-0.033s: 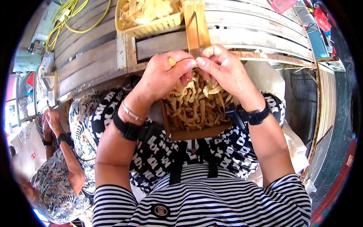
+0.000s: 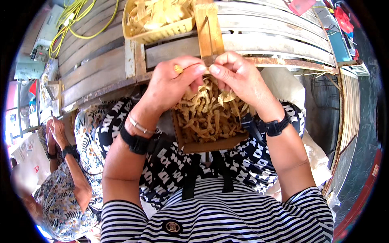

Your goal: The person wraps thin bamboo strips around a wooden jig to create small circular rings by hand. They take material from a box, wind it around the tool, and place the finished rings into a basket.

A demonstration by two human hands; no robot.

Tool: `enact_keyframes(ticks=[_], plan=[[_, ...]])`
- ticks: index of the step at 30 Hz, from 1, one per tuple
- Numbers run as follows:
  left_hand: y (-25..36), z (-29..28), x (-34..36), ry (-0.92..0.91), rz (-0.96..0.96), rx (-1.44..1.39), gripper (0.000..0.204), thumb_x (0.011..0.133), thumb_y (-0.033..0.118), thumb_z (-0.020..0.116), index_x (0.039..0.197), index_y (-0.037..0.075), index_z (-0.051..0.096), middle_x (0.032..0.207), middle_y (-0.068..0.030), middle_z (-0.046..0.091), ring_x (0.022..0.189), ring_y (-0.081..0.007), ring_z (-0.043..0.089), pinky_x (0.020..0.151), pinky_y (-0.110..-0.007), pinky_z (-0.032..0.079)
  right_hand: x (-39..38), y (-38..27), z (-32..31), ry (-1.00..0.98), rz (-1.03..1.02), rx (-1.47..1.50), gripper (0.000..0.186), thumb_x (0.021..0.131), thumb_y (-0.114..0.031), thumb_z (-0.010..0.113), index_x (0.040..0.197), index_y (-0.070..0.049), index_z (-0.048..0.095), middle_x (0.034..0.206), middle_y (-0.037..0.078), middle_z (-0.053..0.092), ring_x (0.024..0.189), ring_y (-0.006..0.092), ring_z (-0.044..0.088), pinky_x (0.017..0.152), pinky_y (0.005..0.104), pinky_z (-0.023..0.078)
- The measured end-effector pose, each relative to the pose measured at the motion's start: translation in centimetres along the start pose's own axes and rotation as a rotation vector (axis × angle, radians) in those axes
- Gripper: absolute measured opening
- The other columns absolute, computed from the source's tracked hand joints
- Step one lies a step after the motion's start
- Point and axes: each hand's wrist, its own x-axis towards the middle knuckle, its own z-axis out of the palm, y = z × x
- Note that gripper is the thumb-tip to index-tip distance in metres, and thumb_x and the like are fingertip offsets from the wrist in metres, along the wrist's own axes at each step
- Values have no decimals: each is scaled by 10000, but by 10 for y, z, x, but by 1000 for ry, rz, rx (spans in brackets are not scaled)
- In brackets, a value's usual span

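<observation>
Both my hands are raised over the far end of a cardboard box (image 2: 194, 147) on my lap. Tangled, curled tan dried strips (image 2: 210, 121) fill it; what plant they come from I cannot tell. My left hand (image 2: 172, 81), with a yellow ring, pinches thumb against fingers. Facing it, my right hand (image 2: 239, 79) makes a similar pinch, the fingertips close together but apart. A small pale sliver of dried strip (image 2: 207, 72) seems to span the gap, mostly hidden by the fingers. Paler curled strips (image 2: 227, 97) lie just below my right fingers.
Beyond the box stands a slatted wooden table (image 2: 259, 44) with a rusty metal edge. On it are a yellow basket (image 2: 162, 37) of flat pale pieces, a wooden block (image 2: 208, 32) and a coiled yellow cable (image 2: 69, 20). Another person's hands (image 2: 56, 129) work at the left.
My thumb tips have drawn slightly apart, the left hand shifting a little left. The table and basket sit slightly lower in the view.
</observation>
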Motion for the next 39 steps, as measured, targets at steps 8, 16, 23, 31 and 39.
enact_keyframes(ticks=[8, 16, 23, 31, 39], plan=[[1, 2, -3, -116, -346, -236, 272, 925, 244, 489, 947, 13, 631, 710, -20, 614, 589, -76, 540, 569, -216, 430, 2, 5, 3, 87, -675, -617, 113, 750, -101, 732, 730, -51, 633, 612, 42, 577, 532, 135, 549, 505, 249, 436], [31, 21, -19, -514, -407, 59, 300, 844, 267, 645, 640, 48, 625, 570, 1, 563, 548, -85, 553, 481, -213, 425, -9, -7, 6, 68, -635, -245, 247, 807, -190, 712, 640, -50, 594, 555, 24, 541, 482, 105, 511, 450, 239, 407], [46, 7, -23, -167, 491, 302, 316, 799, 52, 633, 1115, 47, 649, 714, -49, 640, 633, -122, 618, 577, -217, 476, -7, -11, -2, -44, -285, 170, 193, 888, -181, 625, 766, -37, 666, 641, -53, 553, 609, 25, 482, 518, 208, 388], [8, -1, -2, 178, 1061, 733, 220, 660, 239, 768, 783, 73, 692, 714, -29, 567, 611, -207, 565, 628, -351, 490, -14, 15, 35, -376, 419, 949, 178, 852, -252, 628, 891, -78, 620, 808, 1, 614, 542, 35, 486, 436, 164, 339], [9, 8, -11, 276, 412, 327, 175, 773, 146, 679, 926, 63, 696, 1077, -155, 626, 972, -306, 610, 839, -358, 488, -11, -2, 28, 151, -358, 42, 135, 910, -117, 580, 924, 5, 634, 713, 37, 610, 584, 70, 517, 524, 222, 419]])
